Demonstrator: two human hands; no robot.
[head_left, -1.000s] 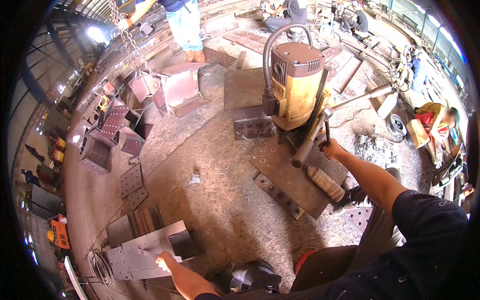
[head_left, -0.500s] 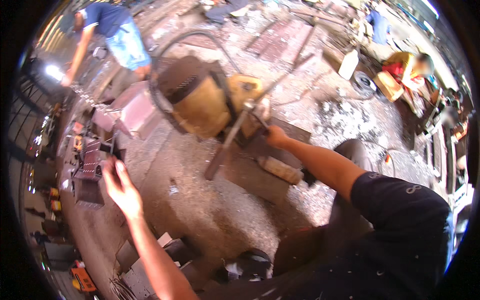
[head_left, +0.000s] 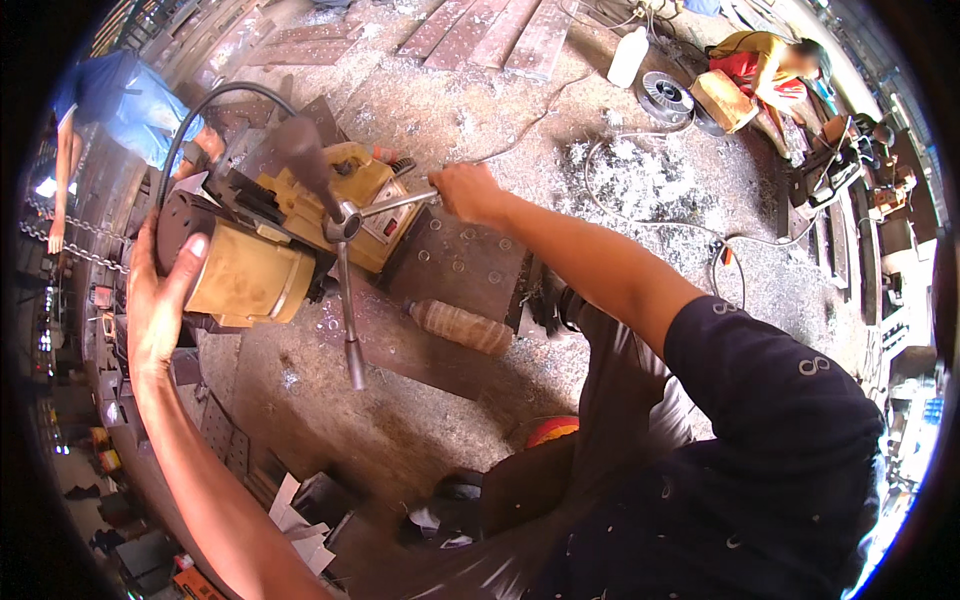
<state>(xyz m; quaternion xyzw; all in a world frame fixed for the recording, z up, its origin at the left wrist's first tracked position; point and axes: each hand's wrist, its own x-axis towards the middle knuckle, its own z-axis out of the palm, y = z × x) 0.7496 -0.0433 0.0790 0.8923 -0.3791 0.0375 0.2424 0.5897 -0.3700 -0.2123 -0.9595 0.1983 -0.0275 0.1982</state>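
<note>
A yellow magnetic drill (head_left: pixel 250 275) with a dark motor cap stands tilted in my view, at the left of centre. My left hand (head_left: pixel 160 295) is wrapped about the dark end of its motor housing, thumb on the near side and fingers partly hidden behind. My right hand (head_left: pixel 470 194) is closed round the end of one spoke of the steel feed handle (head_left: pixel 347 270). Another spoke points toward me, and a third is blurred at the top. Beside the drill lies a dark steel plate (head_left: pixel 455 258) with ring marks. A dusty plastic bottle (head_left: pixel 460 327) rests near it.
A black cable (head_left: pixel 215 90) arches over the drill. Metal shavings (head_left: pixel 640 185) litter the floor at right, near a wire spool (head_left: pixel 665 95) and a white jug (head_left: pixel 628 57). One person (head_left: pixel 765 75) crouches far right; another (head_left: pixel 130 110) bends at far left beside chains (head_left: pixel 75 250).
My left hand, earlier open in the air, now grips the drill's motor end. My view has shifted, bringing the drill further left. The feed handle has turned, with my right hand still on a spoke.
</note>
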